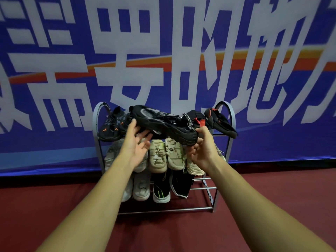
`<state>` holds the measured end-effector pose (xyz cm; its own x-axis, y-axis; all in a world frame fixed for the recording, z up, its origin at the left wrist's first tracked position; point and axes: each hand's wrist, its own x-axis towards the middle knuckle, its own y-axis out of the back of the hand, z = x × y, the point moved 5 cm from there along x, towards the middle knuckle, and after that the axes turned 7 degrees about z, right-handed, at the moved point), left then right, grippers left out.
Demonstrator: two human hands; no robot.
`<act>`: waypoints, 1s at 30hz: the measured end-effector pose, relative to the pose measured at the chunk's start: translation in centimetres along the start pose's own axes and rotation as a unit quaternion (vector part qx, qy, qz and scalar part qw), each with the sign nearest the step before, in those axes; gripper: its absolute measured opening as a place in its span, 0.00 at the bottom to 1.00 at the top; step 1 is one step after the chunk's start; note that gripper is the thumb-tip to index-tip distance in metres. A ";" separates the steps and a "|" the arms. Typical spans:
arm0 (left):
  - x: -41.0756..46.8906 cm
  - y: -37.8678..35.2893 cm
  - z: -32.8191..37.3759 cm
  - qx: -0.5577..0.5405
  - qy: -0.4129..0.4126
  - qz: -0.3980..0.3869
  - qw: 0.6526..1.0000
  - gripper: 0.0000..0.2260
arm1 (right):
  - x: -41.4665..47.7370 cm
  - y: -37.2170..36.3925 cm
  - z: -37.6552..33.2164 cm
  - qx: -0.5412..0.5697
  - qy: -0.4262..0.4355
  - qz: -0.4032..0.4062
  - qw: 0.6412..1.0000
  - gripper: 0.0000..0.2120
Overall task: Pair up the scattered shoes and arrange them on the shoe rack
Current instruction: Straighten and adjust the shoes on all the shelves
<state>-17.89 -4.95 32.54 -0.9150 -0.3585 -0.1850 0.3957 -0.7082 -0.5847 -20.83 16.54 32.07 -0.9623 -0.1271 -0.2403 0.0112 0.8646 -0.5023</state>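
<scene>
A grey metal shoe rack (231,142) stands against the wall. A black sneaker (160,120) lies sideways over its top tier. My right hand (203,148) pinches that sneaker's heel end. My left hand (135,142) has its fingers spread under the toe end, thumb touching the sole. On the top tier sit black shoes with orange marks (111,126) at left and black shoes with red tabs (218,119) at right. Beige sneakers (165,155) fill the middle tier. White sneakers (141,188) and black shoes with white soles (161,190) sit on the lower tier.
A blue banner with large white characters (163,51) covers the wall behind the rack. Dark red carpet (163,231) covers the floor in front. The rack's lowest bars (163,210) hold nothing.
</scene>
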 end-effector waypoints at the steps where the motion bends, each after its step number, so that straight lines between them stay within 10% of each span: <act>1: 0.1 0.4 0.2 -0.004 -0.001 0.008 1.000 0.25 | 0.0 0.2 0.0 -0.006 0.001 0.002 1.000 0.12; 18: -1.0 0.2 -0.9 0.000 0.070 -0.016 0.997 0.09 | 2.3 1.3 -1.9 0.140 0.051 0.060 0.987 0.22; 30: -1.5 -4.1 -3.5 0.066 0.034 -0.067 0.995 0.10 | 2.4 -2.7 0.5 -0.063 0.090 0.000 0.994 0.11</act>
<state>-18.39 0.59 32.47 -0.9619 -0.2156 -0.1682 0.2717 -0.8227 -0.4993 -23.04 13.67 32.48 -0.9955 -0.0481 -0.0812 -0.0125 0.9201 -0.3915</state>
